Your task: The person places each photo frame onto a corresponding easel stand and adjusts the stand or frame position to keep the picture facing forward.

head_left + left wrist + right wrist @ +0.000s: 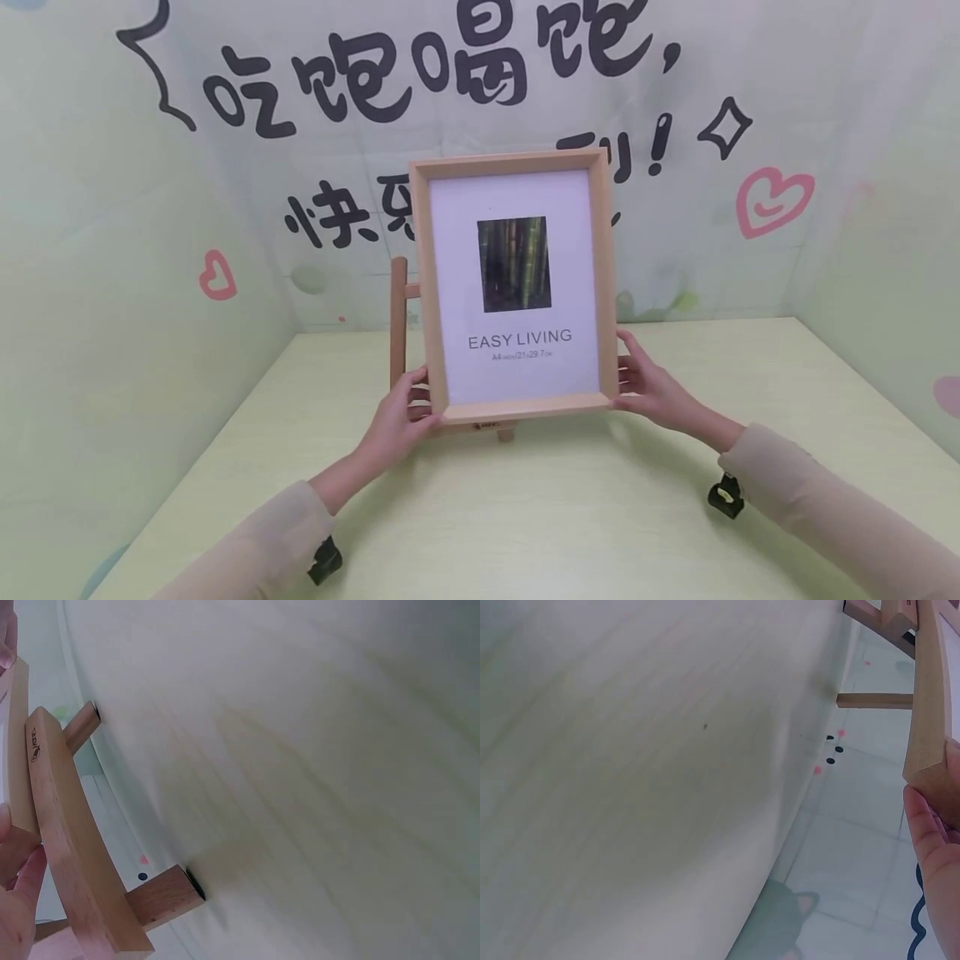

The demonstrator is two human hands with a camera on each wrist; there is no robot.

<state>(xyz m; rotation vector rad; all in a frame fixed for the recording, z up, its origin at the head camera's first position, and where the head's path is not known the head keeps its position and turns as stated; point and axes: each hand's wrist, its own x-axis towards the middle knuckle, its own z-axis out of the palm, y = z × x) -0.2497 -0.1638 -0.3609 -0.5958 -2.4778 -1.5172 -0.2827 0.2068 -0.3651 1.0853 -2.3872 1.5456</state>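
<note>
A light wooden picture frame stands nearly upright, tilted slightly, with a white "EASY LIVING" sheet and a small bamboo picture in it. My left hand grips its lower left corner, thumb in front. At the lower right corner, my right hand holds the side, fingers spread along the edge. Behind the frame is a brown wooden easel, mostly hidden. In the left wrist view the easel's ledge lies right beside the frame's bottom edge; whether it bears the frame I cannot tell.
The easel's feet stand on a pale wood-grain table. A printed cloth backdrop with large black characters and pink hearts rises behind and at both sides. Black straps hang under both sleeves.
</note>
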